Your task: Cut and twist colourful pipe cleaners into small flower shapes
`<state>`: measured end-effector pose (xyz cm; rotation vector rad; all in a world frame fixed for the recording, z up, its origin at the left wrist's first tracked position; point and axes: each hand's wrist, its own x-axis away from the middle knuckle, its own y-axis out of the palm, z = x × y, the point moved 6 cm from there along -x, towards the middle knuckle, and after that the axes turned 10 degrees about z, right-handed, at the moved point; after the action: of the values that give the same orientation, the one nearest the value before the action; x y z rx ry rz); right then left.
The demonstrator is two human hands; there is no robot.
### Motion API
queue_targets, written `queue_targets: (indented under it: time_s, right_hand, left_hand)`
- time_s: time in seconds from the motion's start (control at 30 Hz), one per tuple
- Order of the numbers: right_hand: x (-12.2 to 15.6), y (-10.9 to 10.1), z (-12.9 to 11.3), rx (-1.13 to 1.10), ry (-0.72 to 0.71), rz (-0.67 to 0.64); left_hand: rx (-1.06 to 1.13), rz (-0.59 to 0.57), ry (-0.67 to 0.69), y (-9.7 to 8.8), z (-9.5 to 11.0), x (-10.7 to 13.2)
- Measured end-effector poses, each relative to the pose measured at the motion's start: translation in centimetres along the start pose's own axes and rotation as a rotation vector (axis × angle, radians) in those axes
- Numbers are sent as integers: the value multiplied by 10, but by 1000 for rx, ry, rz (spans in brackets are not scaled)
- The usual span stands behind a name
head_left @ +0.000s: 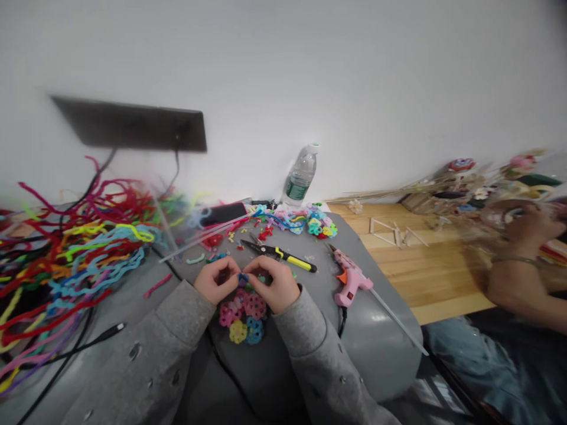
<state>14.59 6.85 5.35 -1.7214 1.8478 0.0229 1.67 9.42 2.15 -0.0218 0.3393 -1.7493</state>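
My left hand (217, 280) and my right hand (278, 283) meet over the grey table, thumbs and forefingers pinched on a small blue piece of fuzzy pipe cleaner (242, 277). Its exact shape is partly hidden by my fingertips. Just below the hands lies a cluster of pipe-cleaner flowers, with pink flowers (230, 313), a yellow flower (238, 332) and a blue flower (254, 330). Beyond my right hand rest pliers (283, 255) with yellow and black handles. A pink glue gun (351, 280) lies to the right, a clear glue stick (398, 321) sticking out behind it.
Loose coloured pipe cleaners (101, 254) are heaped at the left among black cables (104, 335). A water bottle (302, 177) leans by the wall, near more flowers (322, 225). At right, a co-worker's arm (516, 283) reaches over a wooden table (398, 265).
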Motion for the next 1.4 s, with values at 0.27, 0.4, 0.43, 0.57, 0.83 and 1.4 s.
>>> queue_targets:
  time_s: [0.27, 0.4, 0.43, 0.57, 0.83, 1.4]
  right_hand:
    - [-1, -2, 4, -36, 101, 54]
    - [1, 1, 8, -78, 159, 81]
    - [1, 2, 9, -83, 168, 89]
    - [3, 2, 11, -99, 158, 120]
    - [2, -3, -3, -177, -49, 187]
    - [1, -5, -4, -128, -109, 147]
  left_hand:
    - [11, 9, 14, -5, -6, 0]
    - [64, 5, -30, -5, -7, -1]
    - [78, 4, -40, -5, -7, -1]
    - [135, -12, -65, -5, -6, -2]
    - [375, -80, -199, 3, -14, -1]
    - [571, 134, -426, 2, -18, 5]
